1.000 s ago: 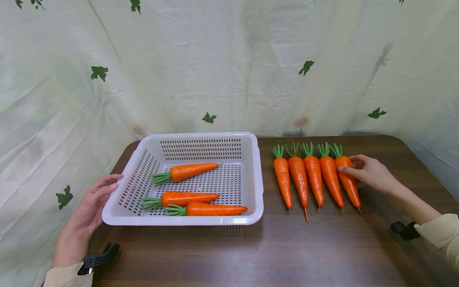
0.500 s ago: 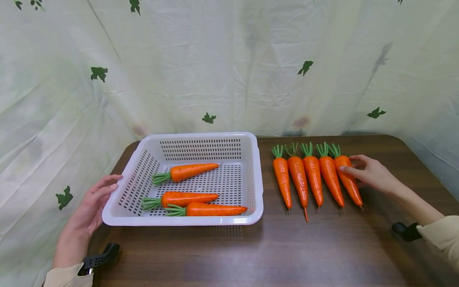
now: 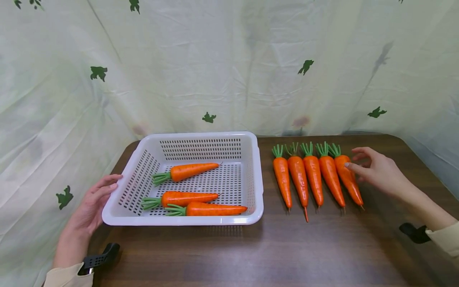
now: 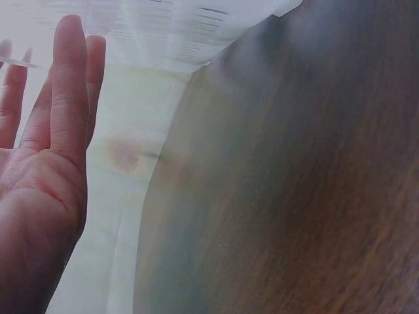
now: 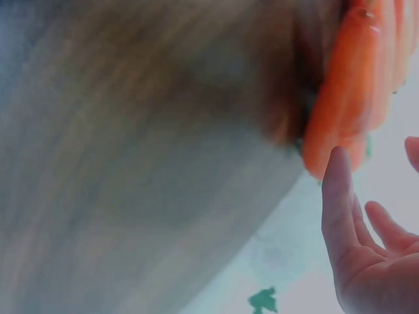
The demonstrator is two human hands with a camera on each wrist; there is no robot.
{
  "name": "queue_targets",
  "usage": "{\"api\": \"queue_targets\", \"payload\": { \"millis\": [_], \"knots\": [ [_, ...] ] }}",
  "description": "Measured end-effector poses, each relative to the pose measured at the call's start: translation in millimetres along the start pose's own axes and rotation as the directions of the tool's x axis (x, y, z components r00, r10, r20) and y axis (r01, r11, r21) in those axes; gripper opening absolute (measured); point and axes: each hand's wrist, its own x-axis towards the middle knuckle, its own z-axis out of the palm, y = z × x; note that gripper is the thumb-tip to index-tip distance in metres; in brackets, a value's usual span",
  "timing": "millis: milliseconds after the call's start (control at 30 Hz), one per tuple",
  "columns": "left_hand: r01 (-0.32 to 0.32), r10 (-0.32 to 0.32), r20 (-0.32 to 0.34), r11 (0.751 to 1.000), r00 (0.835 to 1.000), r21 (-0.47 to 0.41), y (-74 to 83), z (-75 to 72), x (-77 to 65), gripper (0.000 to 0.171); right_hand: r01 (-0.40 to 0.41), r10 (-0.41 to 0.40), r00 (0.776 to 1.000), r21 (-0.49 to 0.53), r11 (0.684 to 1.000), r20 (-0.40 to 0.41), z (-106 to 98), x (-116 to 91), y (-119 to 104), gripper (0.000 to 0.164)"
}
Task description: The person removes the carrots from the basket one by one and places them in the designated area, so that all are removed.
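A white plastic basket (image 3: 252, 217) with slotted walls stands on the table and holds three carrots (image 3: 193, 171) with green stem ends. My left hand (image 3: 89, 207) touches the basket's left rim; the left wrist view shows its fingers (image 4: 69, 85) straight beside the wall. To the right of the basket, several carrots (image 3: 312, 175) lie side by side in a row, stems toward the back. My right hand (image 3: 383, 171) is just right of the rightmost carrot (image 3: 348, 179), fingers loosely bent and holding nothing. In the right wrist view that carrot (image 5: 340, 98) is beyond the fingertips.
The dark wooden table (image 3: 229, 255) has rounded back corners. Behind and beside it hangs a pale cloth (image 3: 229, 71) with green leaf-like prints. Black straps (image 3: 100, 257) sit at both wrists.
My right hand has let go of the rightmost carrot and drawn away to the right. That carrot's tip has shifted slightly rightward. The left hand and the basket have kept their places.
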Motion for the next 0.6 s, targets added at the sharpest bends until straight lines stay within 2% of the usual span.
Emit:
{"api": "queue_targets", "payload": {
  "millis": [367, 600],
  "knots": [
    [0.001, -0.001, -0.015, 1.000, 1.000, 0.020, 1.8, 0.0, -1.3, 0.047, 0.059, -0.061, 0.996, -0.048, 0.997, -0.061, -9.3, -4.5, -30.1, 0.060],
    [0.004, -0.004, 0.001, 1.000, 1.000, 0.005, 1.5, 0.5, -1.3, 0.048, 0.135, -0.141, 0.988, -0.084, 0.987, -0.071, -5.7, -7.3, -57.1, 0.052]
  ]
}}
